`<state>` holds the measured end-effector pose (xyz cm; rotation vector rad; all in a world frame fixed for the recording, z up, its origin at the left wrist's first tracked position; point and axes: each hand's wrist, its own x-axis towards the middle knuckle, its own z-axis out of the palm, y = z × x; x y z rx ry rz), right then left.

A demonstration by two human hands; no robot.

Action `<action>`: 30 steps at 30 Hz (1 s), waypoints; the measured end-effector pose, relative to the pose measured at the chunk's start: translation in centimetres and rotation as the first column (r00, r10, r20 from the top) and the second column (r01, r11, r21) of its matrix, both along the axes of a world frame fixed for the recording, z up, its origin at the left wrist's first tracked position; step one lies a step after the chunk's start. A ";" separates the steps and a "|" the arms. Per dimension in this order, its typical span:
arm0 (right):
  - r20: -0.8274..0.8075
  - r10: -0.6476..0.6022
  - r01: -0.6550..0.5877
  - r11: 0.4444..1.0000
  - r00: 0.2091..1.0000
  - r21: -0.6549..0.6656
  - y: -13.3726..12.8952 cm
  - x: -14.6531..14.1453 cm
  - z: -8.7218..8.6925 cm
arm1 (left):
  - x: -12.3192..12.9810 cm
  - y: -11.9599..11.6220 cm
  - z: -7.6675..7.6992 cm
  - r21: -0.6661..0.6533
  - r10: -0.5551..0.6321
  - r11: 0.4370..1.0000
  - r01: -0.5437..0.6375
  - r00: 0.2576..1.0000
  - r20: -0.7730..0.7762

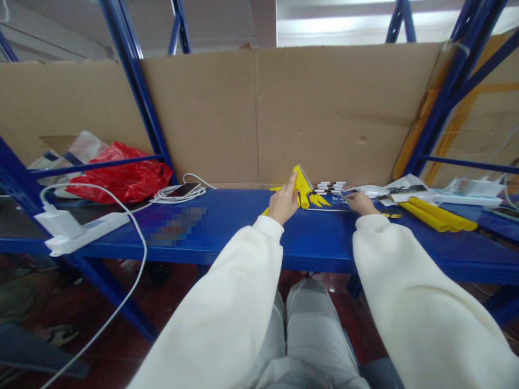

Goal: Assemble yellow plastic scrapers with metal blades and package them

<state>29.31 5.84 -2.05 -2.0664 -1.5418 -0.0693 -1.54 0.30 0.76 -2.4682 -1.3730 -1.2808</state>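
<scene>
My left hand (284,200) is closed on a yellow scraper-like head (302,182), which stands tilted with a grey edge along its upper right side. Close by on the blue shelf lie small pointed yellow pieces (319,200). My right hand (362,203) reaches to a cluster of tiny silvery parts (339,199), its thumb and fingers drawn together; anything between them is too small to make out. Flat black-and-white pieces (330,187) are stacked behind those parts. Beside my right wrist are small yellow rings (391,215).
Several yellow tubes (438,214) lie to the right, before white packaging (407,189). On the left are a white power strip (87,233), a coiled white cable (180,193) and a red plastic bag (125,173). A cardboard panel (324,108) closes the back between blue posts.
</scene>
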 end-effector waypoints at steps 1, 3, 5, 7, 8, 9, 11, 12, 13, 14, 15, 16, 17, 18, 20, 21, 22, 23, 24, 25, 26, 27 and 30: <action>0.019 -0.018 0.019 0.998 1.000 -0.061 0.1 0.2 -0.2 | -0.1 0.2 0.1 0.018 -0.026 1.000 0.025 0.996 0.081; 0.043 -0.042 0.047 0.990 0.998 -0.132 0.2 0.3 -0.3 | -0.2 0.7 0.3 0.038 -0.070 0.997 0.062 0.958 0.279; 0.060 -0.037 0.045 0.991 0.998 -0.127 0.2 0.0 -0.2 | -0.3 1.2 0.6 0.021 -0.076 0.997 0.076 0.855 0.512; 0.058 -0.050 0.057 0.990 0.997 -0.128 0.0 -0.3 -0.1 | -0.4 1.4 1.0 -0.048 -0.038 0.993 0.105 0.691 0.722; 0.054 -0.060 0.067 0.988 0.997 -0.140 -0.1 -0.5 0.0 | -0.3 1.5 1.3 -0.096 -0.008 0.985 0.141 0.600 0.800; 0.051 -0.070 0.077 0.985 0.996 -0.155 -0.3 -0.7 0.1 | -0.3 1.4 1.5 -0.146 0.026 0.970 0.194 0.515 0.857; 0.056 -0.075 0.084 0.980 0.996 -0.180 -0.6 -1.2 0.4 | -0.2 1.0 1.9 -0.220 0.097 0.925 0.310 0.368 0.925; 0.066 -0.068 0.080 0.979 0.995 -0.189 -0.8 -1.5 0.5 | -0.1 0.7 2.0 -0.246 0.123 0.896 0.370 0.325 0.938; 0.079 -0.059 0.074 0.978 0.995 -0.194 -0.9 -1.8 0.6 | 0.0 0.4 2.1 -0.276 0.149 0.860 0.428 0.307 0.940; 0.092 -0.050 0.068 0.977 0.994 -0.201 -1.1 -2.0 0.7 | 0.1 0.1 2.1 -0.310 0.174 0.823 0.475 0.308 0.935; 0.104 -0.042 0.063 0.976 0.994 -0.209 -1.2 -2.3 0.9 | 0.2 -0.2 2.1 -0.346 0.190 0.778 0.524 0.328 0.925; 0.115 -0.036 0.060 0.975 0.993 -0.216 -1.3 -2.5 1.0 | 0.3 -0.4 2.0 -0.388 0.206 0.732 0.560 0.361 0.909; 0.125 -0.033 0.061 0.973 0.992 -0.222 -1.4 -2.7 1.1 | 0.5 -0.6 1.9 -0.433 0.214 0.685 0.585 0.406 0.888; 0.133 -0.033 0.063 0.971 0.991 -0.229 -1.4 -2.8 1.2 | 0.6 -0.7 1.8 -0.476 0.209 0.639 0.604 0.459 0.863; 0.145 -0.030 0.065 0.967 0.989 -0.245 -1.4 -2.9 1.3 | 0.8 -0.9 1.6 -0.554 0.191 0.571 0.606 0.558 0.807; 0.150 -0.025 0.063 0.966 0.988 -0.250 -1.3 -2.9 1.3 | 0.9 -0.9 1.5 -0.585 0.182 0.548 0.598 0.598 0.781; 0.154 -0.024 0.063 0.965 0.988 -0.256 -1.3 -2.9 1.3 | 0.9 -0.9 1.4 -0.612 0.177 0.531 0.586 0.630 0.756; 0.159 -0.024 0.064 0.964 0.987 -0.256 -1.2 -2.8 1.4 | 1.0 -0.9 1.4 -0.632 0.175 0.521 0.574 0.653 0.737; 0.165 -0.026 0.067 0.966 0.986 -0.251 -1.2 -2.8 1.4 | 1.0 -0.9 1.4 -0.648 0.176 0.513 0.563 0.670 0.721; 0.174 -0.030 0.073 0.967 0.984 -0.243 -1.1 -2.8 1.4 | 1.0 -0.9 1.4 -0.660 0.178 0.508 0.554 0.682 0.709; 0.185 -0.035 0.079 0.969 0.982 -0.235 -1.1 -2.8 1.4 | 1.1 -0.9 1.4 -0.667 0.179 0.505 0.548 0.690 0.702; 0.196 -0.038 0.084 0.970 0.980 -0.229 -1.2 -2.9 1.4 | 1.0 -0.9 1.4 -0.673 0.178 0.501 0.545 0.695 0.696; 0.221 -0.035 0.086 0.971 0.975 -0.224 -1.3 -3.1 1.4 | 1.0 -1.0 1.4 -0.691 0.175 0.475 0.545 0.711 0.681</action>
